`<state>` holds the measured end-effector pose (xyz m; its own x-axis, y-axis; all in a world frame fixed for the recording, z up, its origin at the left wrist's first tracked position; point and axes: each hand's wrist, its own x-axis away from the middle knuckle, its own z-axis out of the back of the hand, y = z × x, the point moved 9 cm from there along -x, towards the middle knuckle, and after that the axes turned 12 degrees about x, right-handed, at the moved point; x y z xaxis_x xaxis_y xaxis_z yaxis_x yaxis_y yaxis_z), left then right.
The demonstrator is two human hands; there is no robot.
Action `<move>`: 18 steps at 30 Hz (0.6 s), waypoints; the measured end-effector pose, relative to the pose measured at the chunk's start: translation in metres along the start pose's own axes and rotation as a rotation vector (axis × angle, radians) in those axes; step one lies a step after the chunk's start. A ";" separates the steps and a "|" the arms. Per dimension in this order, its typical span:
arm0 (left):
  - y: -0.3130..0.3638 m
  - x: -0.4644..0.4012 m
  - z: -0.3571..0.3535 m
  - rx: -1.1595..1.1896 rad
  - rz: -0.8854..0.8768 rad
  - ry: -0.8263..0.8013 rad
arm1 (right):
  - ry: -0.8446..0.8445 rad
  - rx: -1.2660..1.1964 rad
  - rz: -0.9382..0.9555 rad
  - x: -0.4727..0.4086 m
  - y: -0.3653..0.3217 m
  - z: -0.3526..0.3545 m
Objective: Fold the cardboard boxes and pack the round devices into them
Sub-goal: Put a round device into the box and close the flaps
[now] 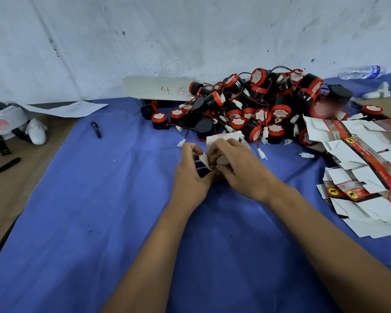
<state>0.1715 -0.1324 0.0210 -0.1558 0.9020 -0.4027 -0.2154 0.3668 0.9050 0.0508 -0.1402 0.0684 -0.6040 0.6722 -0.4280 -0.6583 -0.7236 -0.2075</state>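
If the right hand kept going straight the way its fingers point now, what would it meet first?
The right hand points up and left into the small box it grips with the left hand. Past that, probably the pile of round devices, though depth is unclear.

Two bare forearms are extended forward, converging at centre. The left hand (191, 175) and right hand (239, 168) are held together, fingers curled in a pinch.
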 end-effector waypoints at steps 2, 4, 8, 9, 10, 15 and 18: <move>0.000 0.000 0.000 -0.001 0.004 0.002 | -0.014 0.005 0.001 -0.001 0.000 -0.001; -0.001 0.000 0.000 -0.007 0.000 0.000 | -0.016 0.049 0.016 -0.002 -0.002 0.001; 0.000 -0.001 0.000 -0.013 -0.003 -0.007 | -0.026 0.196 0.082 -0.006 -0.009 0.006; 0.000 -0.001 0.000 -0.010 0.002 -0.010 | -0.027 0.224 0.102 -0.007 -0.010 0.007; -0.001 -0.001 -0.001 -0.005 0.008 -0.011 | -0.025 0.245 0.122 -0.008 -0.011 0.009; 0.001 -0.001 -0.002 -0.002 -0.001 -0.013 | -0.079 0.244 0.154 -0.012 -0.014 0.008; -0.001 -0.001 -0.001 -0.009 0.010 -0.015 | -0.129 0.297 0.150 -0.013 -0.013 0.004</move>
<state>0.1705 -0.1336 0.0205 -0.1438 0.9087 -0.3919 -0.2229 0.3561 0.9075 0.0657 -0.1385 0.0798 -0.7435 0.5895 -0.3157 -0.6480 -0.7517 0.1224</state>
